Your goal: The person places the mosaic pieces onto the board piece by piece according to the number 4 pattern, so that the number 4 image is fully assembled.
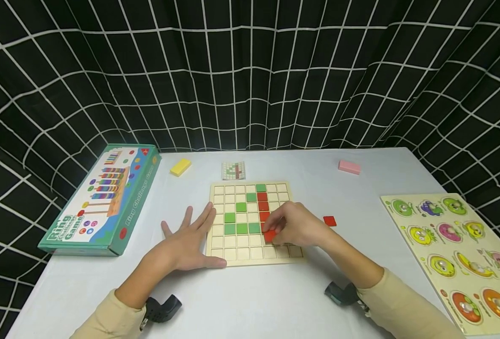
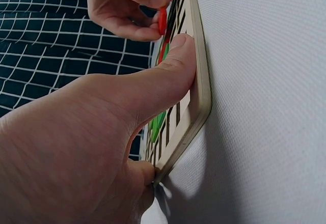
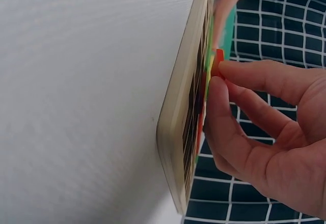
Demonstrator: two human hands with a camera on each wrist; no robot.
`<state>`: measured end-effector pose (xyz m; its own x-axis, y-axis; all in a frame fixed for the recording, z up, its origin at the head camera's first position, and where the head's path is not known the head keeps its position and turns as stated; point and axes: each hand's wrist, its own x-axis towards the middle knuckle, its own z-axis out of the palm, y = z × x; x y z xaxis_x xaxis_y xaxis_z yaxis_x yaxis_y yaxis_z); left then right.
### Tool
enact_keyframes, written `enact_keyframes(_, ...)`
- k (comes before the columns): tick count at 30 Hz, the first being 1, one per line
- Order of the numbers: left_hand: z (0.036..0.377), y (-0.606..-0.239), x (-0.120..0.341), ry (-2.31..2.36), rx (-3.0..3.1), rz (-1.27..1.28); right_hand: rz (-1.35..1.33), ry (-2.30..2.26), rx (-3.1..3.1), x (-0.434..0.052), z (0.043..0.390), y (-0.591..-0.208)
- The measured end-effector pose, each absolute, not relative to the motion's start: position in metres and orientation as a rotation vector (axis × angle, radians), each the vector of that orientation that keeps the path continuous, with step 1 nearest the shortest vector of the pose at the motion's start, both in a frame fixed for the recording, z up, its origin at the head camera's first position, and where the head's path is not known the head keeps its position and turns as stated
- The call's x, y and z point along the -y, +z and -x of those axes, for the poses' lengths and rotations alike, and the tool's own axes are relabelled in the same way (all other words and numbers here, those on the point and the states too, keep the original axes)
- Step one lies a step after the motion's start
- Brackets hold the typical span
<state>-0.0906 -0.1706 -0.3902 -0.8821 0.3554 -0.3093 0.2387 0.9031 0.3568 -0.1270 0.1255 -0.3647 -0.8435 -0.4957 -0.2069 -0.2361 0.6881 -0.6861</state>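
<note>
A wooden grid board [image 1: 241, 254] lies mid-table, with green tiles [image 1: 241, 207] in a stepped line and a row, and a column of red tiles [image 1: 263, 206]. My right hand [image 1: 298, 223] pinches a red square tile [image 1: 269, 236] between thumb and fingers, just over the board below that column. In the right wrist view the pinched tile [image 3: 218, 61] is tilted off the surface. My left hand [image 1: 186, 242] rests spread at the board's left edge, its thumb on the near left corner; the left wrist view shows the thumb [image 2: 175, 63] lying over the rim.
A small pattern card [image 1: 233, 171] lies behind the board. One loose red tile [image 1: 329, 221] sits to its right. Around them are a yellow block [image 1: 180, 167], a pink block [image 1: 349, 166], a boxed ring game [image 1: 101, 202] at left and a fruit puzzle board [image 1: 453, 259] at right.
</note>
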Motion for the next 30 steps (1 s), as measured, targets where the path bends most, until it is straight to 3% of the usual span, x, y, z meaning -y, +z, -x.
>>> enact_keyframes(30,0.0909,-0.3887,0.1703,0.427,-2.7,-0.434,0.613,-0.905,-2.531,-0.1173,0.1257,-0.3642)
